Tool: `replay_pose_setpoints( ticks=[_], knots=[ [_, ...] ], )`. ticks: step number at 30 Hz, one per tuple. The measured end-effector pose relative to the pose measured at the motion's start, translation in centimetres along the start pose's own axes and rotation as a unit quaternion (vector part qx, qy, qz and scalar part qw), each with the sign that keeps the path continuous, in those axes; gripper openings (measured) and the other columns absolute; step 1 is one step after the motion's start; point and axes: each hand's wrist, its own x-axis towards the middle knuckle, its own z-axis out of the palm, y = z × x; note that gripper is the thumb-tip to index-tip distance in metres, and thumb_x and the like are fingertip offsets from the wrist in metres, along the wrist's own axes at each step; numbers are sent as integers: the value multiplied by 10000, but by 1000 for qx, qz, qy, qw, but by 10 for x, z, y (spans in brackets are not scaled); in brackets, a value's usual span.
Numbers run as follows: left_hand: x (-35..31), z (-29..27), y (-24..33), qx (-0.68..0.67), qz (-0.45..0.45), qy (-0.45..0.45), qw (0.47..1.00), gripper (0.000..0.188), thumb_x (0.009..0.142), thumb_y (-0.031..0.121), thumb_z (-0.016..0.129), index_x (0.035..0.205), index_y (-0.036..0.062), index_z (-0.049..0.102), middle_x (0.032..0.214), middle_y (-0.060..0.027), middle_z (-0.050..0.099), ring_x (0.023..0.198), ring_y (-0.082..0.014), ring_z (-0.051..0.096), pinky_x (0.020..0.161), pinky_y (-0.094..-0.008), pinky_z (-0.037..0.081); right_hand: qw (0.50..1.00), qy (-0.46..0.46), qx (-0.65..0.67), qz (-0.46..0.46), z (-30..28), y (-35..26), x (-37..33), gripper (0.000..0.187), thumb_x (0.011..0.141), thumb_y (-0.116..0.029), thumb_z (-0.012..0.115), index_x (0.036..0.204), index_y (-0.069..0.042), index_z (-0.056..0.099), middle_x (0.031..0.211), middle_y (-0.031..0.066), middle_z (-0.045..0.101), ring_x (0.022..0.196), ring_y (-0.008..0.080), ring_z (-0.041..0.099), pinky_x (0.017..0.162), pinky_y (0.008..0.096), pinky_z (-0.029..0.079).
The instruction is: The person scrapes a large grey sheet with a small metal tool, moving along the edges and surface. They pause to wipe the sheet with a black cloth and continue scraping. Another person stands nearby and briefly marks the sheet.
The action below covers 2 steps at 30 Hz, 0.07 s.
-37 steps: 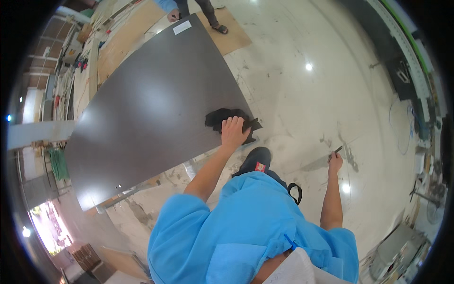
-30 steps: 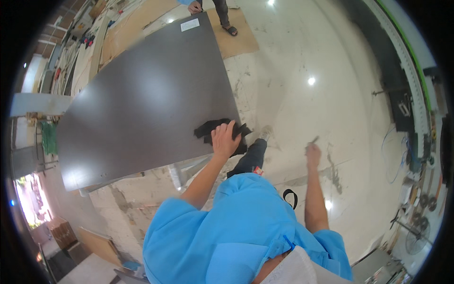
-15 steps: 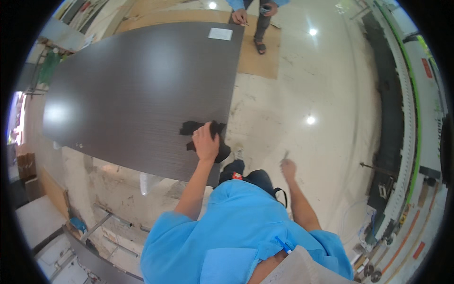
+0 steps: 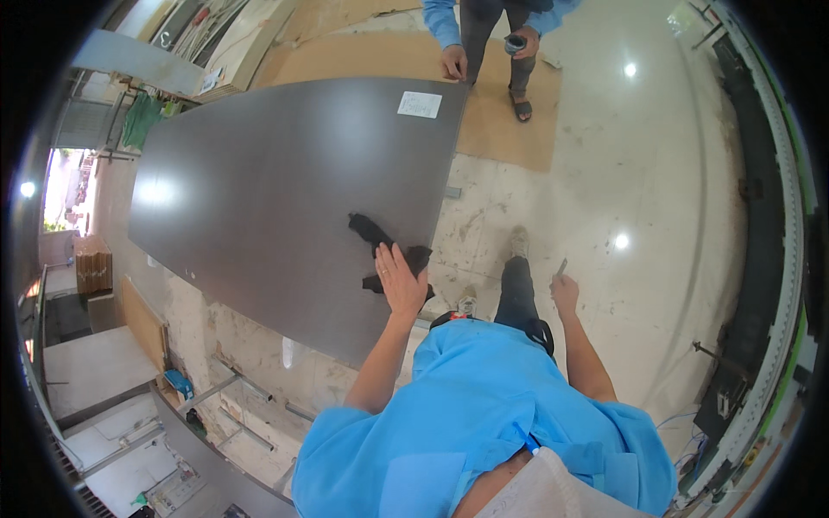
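Observation:
My left hand (image 4: pixel 400 281) lies on a crumpled black cloth (image 4: pixel 370 229), its fingers stretched out and pressing down. The cloth spreads out from under it near the right edge of a large dark grey panel (image 4: pixel 276 190). Over the floor to the right, away from the panel, my right hand (image 4: pixel 566 293) is closed around a short, slim, greyish tool (image 4: pixel 562 267). Its exact kind is too small to make out. A white label (image 4: pixel 420 104) is on the panel's far right corner.
Across the panel a person in blue sleeves rests one hand (image 4: pixel 454 62) at its far corner and holds a small dark container (image 4: pixel 515 43). Cardboard (image 4: pixel 518 142) covers the floor there. A long machine rail (image 4: pixel 781 173) runs along the right. Metal frames (image 4: pixel 246 380) stand at lower left.
My view has shifted, and my leg has stepped forward. The fingers of my left hand, curled over the cloth before, now lie straighter. My right hand still grips the tool.

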Motion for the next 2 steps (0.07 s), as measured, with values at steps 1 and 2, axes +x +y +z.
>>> replay_pose_setpoints(
  ticks=[1, 2],
  knots=[
    [4, 7, 2, 21, -6, -3, 1000, 980, 906, 350, 823, 1621, -102, 327, 1709, -365, 273, 1613, -519, 233, 1333, -590, 192, 999, -21, -23, -16, -8, 9, 13, 296, 999, -280, 721, 908, -1, 760, 736, 100, 732, 620, 220, 692, 590, 381, 541],
    [11, 14, 1, 50, -32, -36, 998, 1016, 892, 336, 838, 1635, -102, 302, 1725, -357, 251, 1624, -511, 217, 1335, -589, 190, 996, -30, -72, 41, -14, 18, 25, 341, 993, -341, 734, 926, -10, 777, 783, 112, 770, 656, 256, 721, 617, 397, 554]
  ],
)
